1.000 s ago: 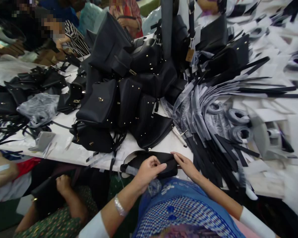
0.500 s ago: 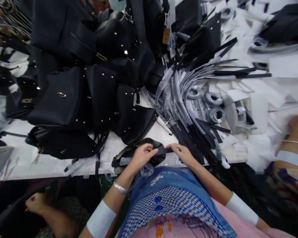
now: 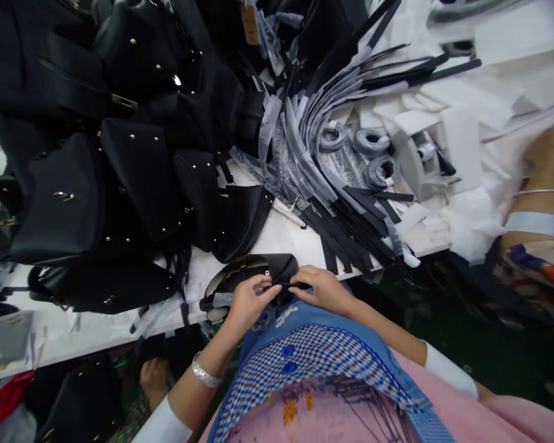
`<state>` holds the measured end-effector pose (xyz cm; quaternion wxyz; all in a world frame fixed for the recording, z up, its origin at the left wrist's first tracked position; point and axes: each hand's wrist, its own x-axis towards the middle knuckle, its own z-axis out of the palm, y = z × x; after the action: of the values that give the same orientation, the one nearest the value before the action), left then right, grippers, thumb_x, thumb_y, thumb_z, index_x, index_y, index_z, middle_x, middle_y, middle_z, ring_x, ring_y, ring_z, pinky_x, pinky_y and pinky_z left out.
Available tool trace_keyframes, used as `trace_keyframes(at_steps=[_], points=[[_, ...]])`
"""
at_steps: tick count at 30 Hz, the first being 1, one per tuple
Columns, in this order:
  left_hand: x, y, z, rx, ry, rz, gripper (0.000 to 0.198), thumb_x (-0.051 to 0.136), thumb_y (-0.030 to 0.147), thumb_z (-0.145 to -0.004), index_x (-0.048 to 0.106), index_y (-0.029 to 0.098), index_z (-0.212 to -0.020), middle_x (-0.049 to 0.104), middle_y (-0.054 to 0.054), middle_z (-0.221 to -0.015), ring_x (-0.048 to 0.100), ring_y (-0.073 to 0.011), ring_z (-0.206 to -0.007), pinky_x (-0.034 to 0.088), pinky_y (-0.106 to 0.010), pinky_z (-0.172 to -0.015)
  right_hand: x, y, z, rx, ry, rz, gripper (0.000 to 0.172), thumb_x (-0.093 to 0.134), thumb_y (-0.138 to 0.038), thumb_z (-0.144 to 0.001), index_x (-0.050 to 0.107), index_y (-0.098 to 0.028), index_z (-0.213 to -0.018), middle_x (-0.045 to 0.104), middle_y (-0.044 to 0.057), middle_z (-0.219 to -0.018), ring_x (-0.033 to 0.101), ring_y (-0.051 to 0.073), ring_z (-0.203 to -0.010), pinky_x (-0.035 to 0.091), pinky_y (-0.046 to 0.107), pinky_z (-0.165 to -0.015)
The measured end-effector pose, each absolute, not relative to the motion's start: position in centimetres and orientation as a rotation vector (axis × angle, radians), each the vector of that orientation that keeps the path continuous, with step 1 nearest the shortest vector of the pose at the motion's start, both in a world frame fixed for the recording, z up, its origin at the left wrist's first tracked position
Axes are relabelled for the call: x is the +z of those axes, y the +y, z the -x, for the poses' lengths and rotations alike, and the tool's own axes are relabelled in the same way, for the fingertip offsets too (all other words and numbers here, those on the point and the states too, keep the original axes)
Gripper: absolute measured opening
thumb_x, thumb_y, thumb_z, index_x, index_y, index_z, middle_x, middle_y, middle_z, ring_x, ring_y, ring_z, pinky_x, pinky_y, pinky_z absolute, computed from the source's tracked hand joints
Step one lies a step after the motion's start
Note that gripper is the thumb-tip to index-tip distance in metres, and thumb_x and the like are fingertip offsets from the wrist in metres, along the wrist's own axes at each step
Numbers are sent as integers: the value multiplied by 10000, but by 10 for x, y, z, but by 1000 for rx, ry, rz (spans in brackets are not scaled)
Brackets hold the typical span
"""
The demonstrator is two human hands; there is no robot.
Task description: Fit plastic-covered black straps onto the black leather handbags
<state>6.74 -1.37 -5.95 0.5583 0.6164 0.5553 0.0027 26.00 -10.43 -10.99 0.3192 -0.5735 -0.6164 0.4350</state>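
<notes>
At the table's front edge lies a black bag (image 3: 282,264), its opening facing up and partly lined with clear plastic. My left hand (image 3: 252,300) rests at the bag's near side, thumb and fingertips closed on a thin black strap (image 3: 284,285). From the other side my right hand (image 3: 323,290) pinches the same strap. The fingertips of both hands are a short way apart. The far end of the strap is hidden by the bag and the hands.
Black bags with gold studs (image 3: 58,209) pile up at the left and back. Right of centre are plastic-wrapped strips (image 3: 305,147), rolls (image 3: 372,141), a grey tape dispenser (image 3: 409,163) and white paper sheets (image 3: 466,147). Other people's arms (image 3: 535,197) show at right and lower left.
My right hand has moved left, closer to my left hand, with the strap. The view has turned, so the table's things sit further left. The hand at lower left has shifted.
</notes>
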Motion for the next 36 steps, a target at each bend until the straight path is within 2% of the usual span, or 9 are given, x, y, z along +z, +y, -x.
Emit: trace_keyframes(at_steps=[3,5,12,17,21,27,31,33,36], points=[[-59,-26,-64,-12,1353,-1445,346,722,419,-731,683,138,-929,730,-88,-913,682,-228,-872,524,-334,-809,-114,-116,-252,1136,-1569,1514,211,564,-347,-907,695,-199,-982,685,68,-922,615,197,-900,467,302,-794],[-59,-31,-63,-78,1327,-1448,333,696,447,-749,670,138,-872,710,-65,-828,667,-212,-806,511,-307,-738,-119,-121,-249,1194,-1478,1508,215,579,-351,-896,701,-195,-978,687,63,-919,624,192,-887,471,295,-788],[-61,-28,-64,-158,1245,-1524,339,647,471,-777,542,162,-684,457,47,-605,466,-109,-590,333,-214,-541,-139,-116,-239,1418,-1174,1562,154,626,-305,-841,721,-195,-894,713,24,-872,643,175,-826,456,270,-759],[-69,-29,-62,-123,1318,-1430,387,640,501,-774,474,176,-642,383,63,-585,379,-86,-553,269,-201,-511,-142,-108,-235,1459,-1079,1738,230,667,-423,-794,726,-206,-844,711,8,-788,626,172,-735,431,267,-684],[-71,-31,-61,-110,1352,-1371,394,650,515,-760,470,182,-650,414,63,-574,369,-83,-537,259,-199,-504,-143,-108,-233,1491,-1035,1734,247,668,-439,-786,721,-199,-812,697,1,-741,608,158,-694,418,252,-649],[-73,-34,-66,-21,1375,-1426,356,727,492,-670,585,170,-727,575,13,-654,534,-145,-651,400,-230,-606,-143,-111,-237,1501,-1101,1604,280,646,-449,-817,718,-179,-833,699,0,-763,616,154,-723,426,236,-651],[-77,-37,-69,52,1406,-1448,296,725,439,-678,618,171,-746,621,-5,-674,578,-171,-697,440,-256,-657,-145,-87,-260,1442,-1389,1650,320,540,-446,-913,718,-192,-830,692,-19,-731,626,129,-697,440,205,-639],[-79,-39,-70,62,1414,-1466,274,718,419,-687,626,170,-754,633,-8,-685,588,-175,-705,447,-263,-666,-147,-59,-274,1223,-1452,1898,353,436,-406,-976,707,-190,-910,707,20,-834,637,145,-787,452,223,-720],[-81,-39,-70,66,1431,-1505,256,709,404,-696,631,167,-754,639,-9,-691,593,-176,-704,449,-267,-666,-153,-8,-286,953,-1403,2152,350,427,-371,-983,590,-150,-1200,640,158,-1151,577,249,-1073,428,340,-893]])
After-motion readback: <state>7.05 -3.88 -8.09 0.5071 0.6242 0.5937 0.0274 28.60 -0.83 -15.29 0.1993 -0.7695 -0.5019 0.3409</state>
